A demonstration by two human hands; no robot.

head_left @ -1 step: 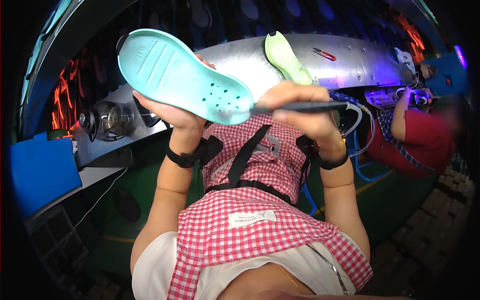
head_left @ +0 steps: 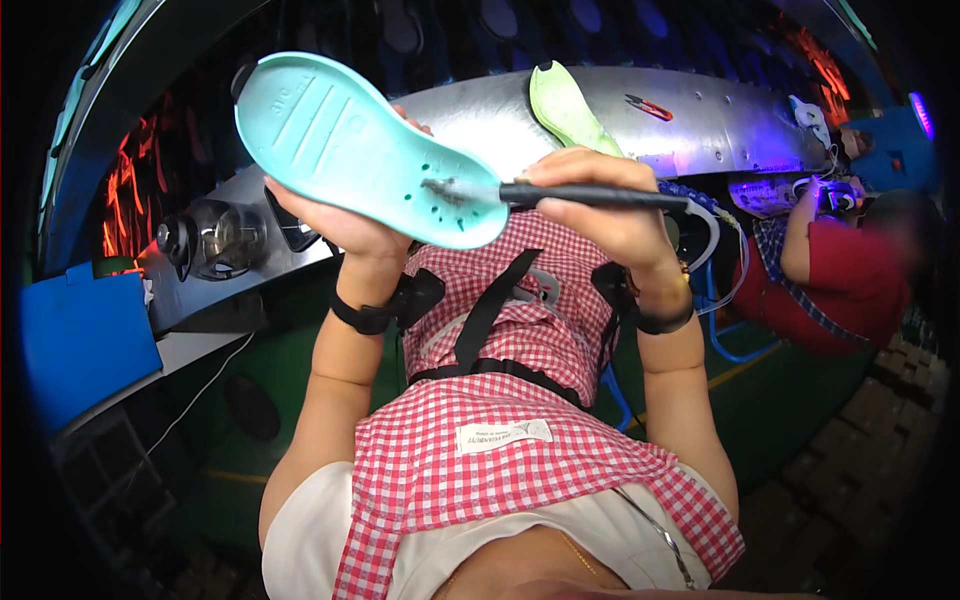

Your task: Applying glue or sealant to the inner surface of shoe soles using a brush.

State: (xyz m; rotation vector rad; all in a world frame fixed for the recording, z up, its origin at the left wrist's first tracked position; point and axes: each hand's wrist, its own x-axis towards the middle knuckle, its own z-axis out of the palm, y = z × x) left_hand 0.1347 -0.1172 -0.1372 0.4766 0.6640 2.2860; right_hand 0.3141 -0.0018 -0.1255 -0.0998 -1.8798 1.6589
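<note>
My left hand (head_left: 345, 222) grips a turquoise shoe sole (head_left: 330, 130) from below, fingers round its edges, its ribbed, perforated face turned up. Several small holes lie toward its near right end. In my right hand (head_left: 608, 205) is a slim black-handled tool (head_left: 570, 195), held between thumb and fingers. Its greyish tip is blurred and lies over the holes; whether it is bristle or metal I cannot tell. A pale tube (head_left: 715, 235) curves near the handle's rear end.
A light green sole (head_left: 565, 105) and red-handled snips (head_left: 650, 108) lie on the curved metal bench (head_left: 690, 90). On the left are a clear jug (head_left: 225, 240) and a blue panel (head_left: 90, 325). A person in red (head_left: 850, 275) works at the right.
The tool's tip has moved away from me, from the sole's near edge up over the holes, and its handle has tilted. The sole has barely shifted.
</note>
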